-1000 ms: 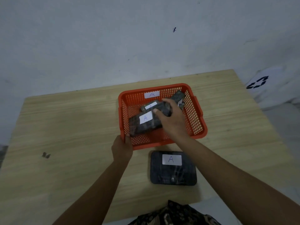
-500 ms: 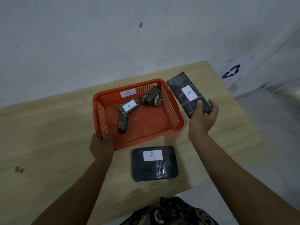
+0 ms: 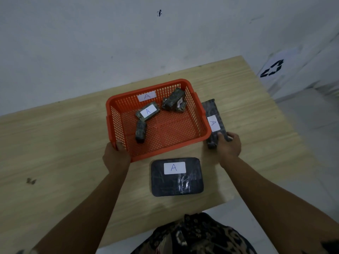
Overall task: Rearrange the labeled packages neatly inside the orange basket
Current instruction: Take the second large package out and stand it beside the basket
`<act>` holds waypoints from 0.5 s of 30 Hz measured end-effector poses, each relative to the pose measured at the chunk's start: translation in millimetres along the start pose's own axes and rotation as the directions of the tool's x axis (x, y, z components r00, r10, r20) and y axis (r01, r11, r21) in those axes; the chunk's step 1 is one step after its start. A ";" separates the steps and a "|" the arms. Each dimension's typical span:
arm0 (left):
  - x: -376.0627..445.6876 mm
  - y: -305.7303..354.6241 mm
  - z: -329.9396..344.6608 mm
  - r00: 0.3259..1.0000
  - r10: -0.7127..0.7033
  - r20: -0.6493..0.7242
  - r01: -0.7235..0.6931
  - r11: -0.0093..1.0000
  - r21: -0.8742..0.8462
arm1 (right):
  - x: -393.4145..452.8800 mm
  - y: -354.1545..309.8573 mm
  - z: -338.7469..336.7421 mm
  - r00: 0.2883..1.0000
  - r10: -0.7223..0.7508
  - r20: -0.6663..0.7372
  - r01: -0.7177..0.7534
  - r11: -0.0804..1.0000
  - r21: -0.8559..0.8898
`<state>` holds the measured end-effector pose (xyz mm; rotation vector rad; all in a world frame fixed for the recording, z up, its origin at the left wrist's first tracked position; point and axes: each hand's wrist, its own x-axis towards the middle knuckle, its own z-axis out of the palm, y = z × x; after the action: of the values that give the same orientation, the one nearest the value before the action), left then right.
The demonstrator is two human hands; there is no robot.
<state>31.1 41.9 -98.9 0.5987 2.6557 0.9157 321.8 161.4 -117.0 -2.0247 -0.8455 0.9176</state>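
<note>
The orange basket [image 3: 200, 123] with an "A" label on its back wall sits mid-table. Inside lie a small labeled package [image 3: 147, 111], a dark one without a visible label [image 3: 140, 131] and a pair of packages in the back right corner [image 3: 174, 102]. My left hand [image 3: 116, 156] grips the basket's front left corner. My right hand [image 3: 228, 145] holds the near end of a long dark package labeled "A" [image 3: 213, 121], lying on the table against the basket's right side. A large flat dark package labeled "A" [image 3: 177, 176] rests in front of the basket.
The wooden table [image 3: 55, 153] ends near my body and at the right. A white wall stands behind it. A white bag with a recycling symbol [image 3: 272, 68] lies beyond the right edge. A small dark mark [image 3: 30, 180] is on the left tabletop.
My right hand lifted the long package out of the basket, carried it right and lowered it onto the table beside the basket. My left hand stayed on the basket's corner.
</note>
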 end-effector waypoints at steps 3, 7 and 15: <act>1.0 0.7 -0.6 1.000 -0.019 0.005 0.019 1.000 0.004 | 4.3 2.9 -0.2 0.998 -0.005 0.058 0.012 0.993 -0.118; 2.2 3.1 -3.8 0.998 -0.040 0.053 0.041 0.999 -0.015 | 11.9 -5.3 -5.0 0.991 -0.045 0.127 0.082 0.949 -0.305; 23.1 51.1 0.5 0.911 0.411 0.044 -0.412 0.897 0.158 | 13.9 -75.9 21.5 0.842 -0.500 0.202 0.538 0.804 -0.252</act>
<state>26.0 89.4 -69.5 1.2390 2.6596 0.7907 292.3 218.3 -68.8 -1.8272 -1.6020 0.6263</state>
